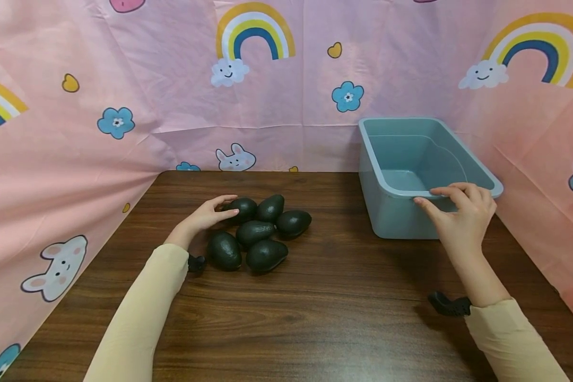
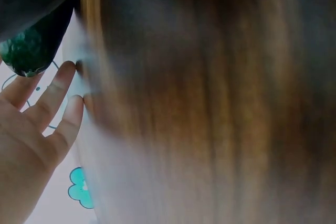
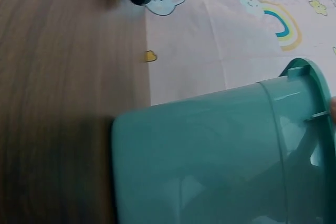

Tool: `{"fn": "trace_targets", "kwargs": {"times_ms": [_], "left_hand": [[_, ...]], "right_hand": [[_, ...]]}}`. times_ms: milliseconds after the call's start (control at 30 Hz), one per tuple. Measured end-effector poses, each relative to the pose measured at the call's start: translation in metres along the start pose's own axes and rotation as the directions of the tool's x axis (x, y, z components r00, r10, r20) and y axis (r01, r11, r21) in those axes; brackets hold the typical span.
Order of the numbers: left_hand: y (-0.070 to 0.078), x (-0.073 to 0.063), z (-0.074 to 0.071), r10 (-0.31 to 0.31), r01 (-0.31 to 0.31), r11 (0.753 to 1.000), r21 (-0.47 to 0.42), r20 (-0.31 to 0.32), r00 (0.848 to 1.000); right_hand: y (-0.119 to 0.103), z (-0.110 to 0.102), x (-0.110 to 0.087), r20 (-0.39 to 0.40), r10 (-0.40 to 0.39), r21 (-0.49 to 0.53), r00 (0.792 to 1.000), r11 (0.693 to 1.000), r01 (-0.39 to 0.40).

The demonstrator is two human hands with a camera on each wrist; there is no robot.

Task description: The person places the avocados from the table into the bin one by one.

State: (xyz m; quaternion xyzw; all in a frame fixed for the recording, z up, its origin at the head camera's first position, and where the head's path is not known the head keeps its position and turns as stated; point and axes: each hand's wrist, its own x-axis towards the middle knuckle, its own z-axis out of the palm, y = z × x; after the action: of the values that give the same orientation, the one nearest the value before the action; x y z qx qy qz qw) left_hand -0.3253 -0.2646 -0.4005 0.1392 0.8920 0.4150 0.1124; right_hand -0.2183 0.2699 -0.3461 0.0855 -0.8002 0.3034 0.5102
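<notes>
Several dark green avocados lie grouped on the table. My left hand reaches the back-left avocado, with thumb and index finger along its two sides. In the left wrist view an avocado shows above spread fingers, partly covered by a dark shape. To the right stands a blue-green plastic bin, its inside bare where it shows. My right hand pinches its near rim between thumb and fingers. The right wrist view shows the bin's side and only a sliver of finger at the rim.
The brown wooden table ends at a pink patterned cloth hung behind it and at both sides. Black wrist devices sit below each sleeve cuff. The bin stands close to the cloth at the back right.
</notes>
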Motion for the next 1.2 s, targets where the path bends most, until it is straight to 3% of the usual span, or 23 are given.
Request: {"fn": "trace_targets", "kwargs": {"times_ms": [200,433,667,1200], "left_hand": [[-0.002,0.001,0.000,-0.004,0.004,1.000,-0.011,0.001,1.000],[-0.004,0.002,0.001,-0.008,0.008,1.000,-0.014,0.001,1.000],[-0.006,0.003,0.001,-0.019,0.019,1.000,-0.017,0.002,1.000],[-0.011,0.002,0.001,-0.006,0.005,0.999,-0.039,-0.015,1.000]], "right_hand": [[-0.005,-0.003,0.004,0.045,0.050,-0.033,0.998,0.998,-0.049],[-0.010,-0.010,0.010,0.152,0.098,-0.105,0.983,0.991,-0.083],[-0.016,-0.018,0.020,0.268,0.193,-0.178,0.944,0.973,-0.149],[-0.022,-0.027,0.039,0.444,0.285,-0.272,0.849,0.946,-0.175]]}}
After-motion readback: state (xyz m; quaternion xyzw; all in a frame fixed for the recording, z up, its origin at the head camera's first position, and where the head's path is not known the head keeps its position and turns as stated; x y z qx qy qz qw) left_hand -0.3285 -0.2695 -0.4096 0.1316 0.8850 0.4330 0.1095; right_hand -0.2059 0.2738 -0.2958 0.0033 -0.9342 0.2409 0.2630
